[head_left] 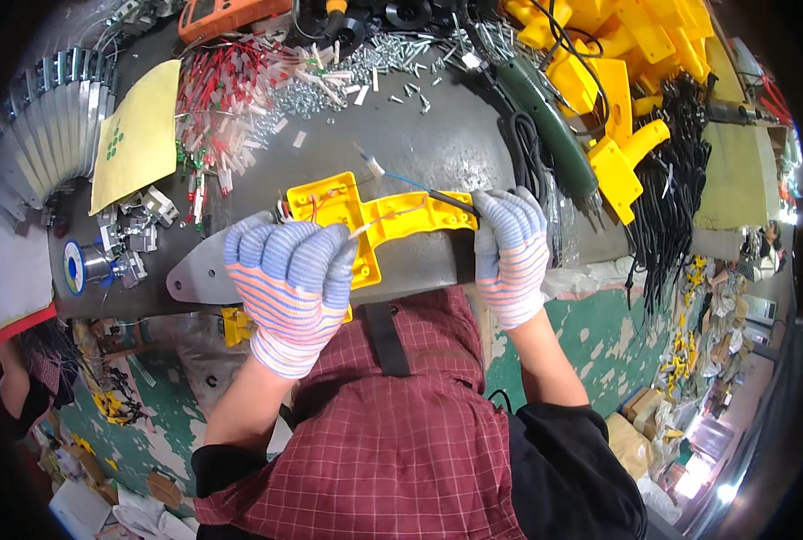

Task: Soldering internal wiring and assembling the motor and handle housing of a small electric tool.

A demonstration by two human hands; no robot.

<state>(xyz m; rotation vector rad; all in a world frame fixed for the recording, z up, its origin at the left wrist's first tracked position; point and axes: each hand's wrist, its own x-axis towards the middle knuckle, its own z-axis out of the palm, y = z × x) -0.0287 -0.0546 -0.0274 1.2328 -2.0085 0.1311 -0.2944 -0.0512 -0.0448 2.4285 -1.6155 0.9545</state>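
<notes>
A yellow plastic handle-shaped housing half lies open on the grey bench, with red, white and blue wires running through it. My left hand, in a striped knit glove, grips the housing at its wide left end. My right hand, gloved the same way, holds the narrow right end of the housing and pinches a black cable that enters there. A flat grey metal blade sticks out to the left under my left hand.
A green power screwdriver lies at the right with its cord. Yellow housing halves are piled at the back right beside black cables. Screws, red-and-white wired parts, a yellow pad and a solder spool lie behind and left.
</notes>
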